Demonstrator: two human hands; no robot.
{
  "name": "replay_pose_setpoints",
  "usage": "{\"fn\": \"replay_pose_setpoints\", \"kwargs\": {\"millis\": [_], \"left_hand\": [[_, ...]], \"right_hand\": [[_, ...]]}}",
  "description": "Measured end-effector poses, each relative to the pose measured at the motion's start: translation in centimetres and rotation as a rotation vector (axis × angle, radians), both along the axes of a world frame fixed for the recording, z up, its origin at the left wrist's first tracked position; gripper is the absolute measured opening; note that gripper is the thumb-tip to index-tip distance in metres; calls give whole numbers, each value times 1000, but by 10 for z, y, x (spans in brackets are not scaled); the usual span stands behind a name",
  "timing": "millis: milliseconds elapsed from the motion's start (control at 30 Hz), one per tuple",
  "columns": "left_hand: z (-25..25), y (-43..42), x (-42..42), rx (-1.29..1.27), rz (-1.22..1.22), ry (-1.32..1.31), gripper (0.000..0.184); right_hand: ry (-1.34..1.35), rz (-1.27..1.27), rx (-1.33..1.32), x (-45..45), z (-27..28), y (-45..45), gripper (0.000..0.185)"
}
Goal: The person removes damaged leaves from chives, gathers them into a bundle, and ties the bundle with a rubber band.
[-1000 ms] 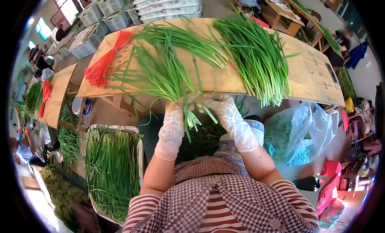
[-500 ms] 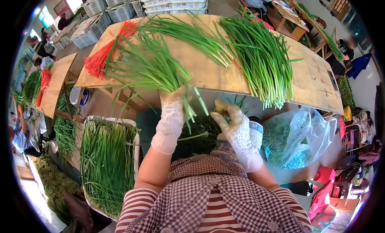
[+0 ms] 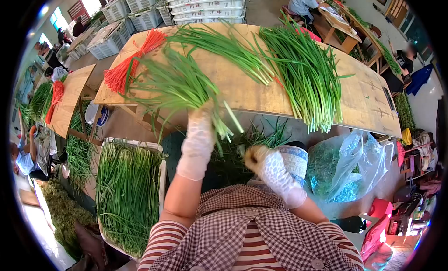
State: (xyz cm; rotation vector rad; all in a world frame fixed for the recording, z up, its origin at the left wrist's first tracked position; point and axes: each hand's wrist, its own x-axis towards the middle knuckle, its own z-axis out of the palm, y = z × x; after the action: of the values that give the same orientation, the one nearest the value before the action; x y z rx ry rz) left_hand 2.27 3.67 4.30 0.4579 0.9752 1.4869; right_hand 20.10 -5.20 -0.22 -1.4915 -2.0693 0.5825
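Head view. Nearest, short of the surface (image 3: 368, 98) and off its left part: white crate (image 3: 163, 182) packed with garlic chives (image 3: 128, 196), laid lengthwise, likely to keep leaves straight. Short of its middle: right hand (image 3: 263, 161), gloved, fingers curled inward; blurred, cannot tell whether they close on anything. By its near edge, left of middle: left hand (image 3: 199, 119), gloved, fingers wrapped round a chive bunch (image 3: 182, 82) low on the stems; leaves fan over the surface, pale ends hang short of the edge, probably to leave them reachable. Short of its right part: clear plastic bag (image 3: 350, 163). On its right half: large chive pile (image 3: 308, 79), stem ends just past the near edge, perhaps for easy lifting. On its left: red strips (image 3: 133, 63), gathered at the waist. Far middle: smaller chive sheaf (image 3: 228, 52). Beyond its far edge: stacked white crates (image 3: 207, 5).
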Motion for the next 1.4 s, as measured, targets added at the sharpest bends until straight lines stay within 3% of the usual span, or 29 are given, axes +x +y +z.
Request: {"fn": "replay_pose_setpoints", "kwargs": {"millis": [33, 100, 167, 200, 267, 300, 367, 467, 500, 600, 700, 733, 833, 933, 1200, 1300, 1400], "left_hand": [[45, -10, -4, 98, -77, 6, 21], [104, -15, -11, 357, -41, 277, 15], [136, -3, -11, 755, -133, -188, 15], [139, 20, -20, 749, -185, -231, 16], [120, 65, -46, 720, -432, -223, 16], [108, 67, -39, 508, -360, -260, 16], [86, 62, -19, 82, -205, -325, 15], [35, 53, -14, 168, -436, -477, 13], [33, 44, -11, 151, -432, -483, 12], [35, 28, -4, 57, -354, -431, 11], [42, 23, -6, -136, -153, -250, 10], [37, 23, -9, -120, -181, -221, 10], [12, 25, -12, -136, -223, -110, 16], [-2, 24, 0, -190, -181, -56, 27], [7, 1, 5, -189, -252, -12, 21], [-1, 0, 6, -155, -274, 18, 21], [6, -6, 11, -152, -257, 22, 20]], "right_hand": [[-171, 96, -154, 8, -10, -4, 14], [-37, 45, -209, 15, -11, -4, 18], [189, -64, -139, 17, 7, 2, 20], [173, -93, -75, 15, 22, 10, 22], [-24, -123, 422, 19, 29, 38, 20], [-156, -216, 393, 19, 44, 51, 21], [-189, -394, 623, 12, 58, 89, 20], [-491, -478, 585, 15, 49, 154, 18], [-623, -484, 572, 19, 34, 175, 17], [-679, -508, 429, 13, 34, 197, 22], [-233, -376, 481, 13, 48, 169, 27], [-140, -342, 260, 12, 55, 157, 28], [475, -226, -214, 6, 53, 118, 24], [753, -107, -319, -3, 39, 84, 23], [891, -214, -378, -7, 35, 67, 28], [657, -224, -307, -18, 34, 79, 28], [708, -258, -318, -25, 42, 78, 29]]}}
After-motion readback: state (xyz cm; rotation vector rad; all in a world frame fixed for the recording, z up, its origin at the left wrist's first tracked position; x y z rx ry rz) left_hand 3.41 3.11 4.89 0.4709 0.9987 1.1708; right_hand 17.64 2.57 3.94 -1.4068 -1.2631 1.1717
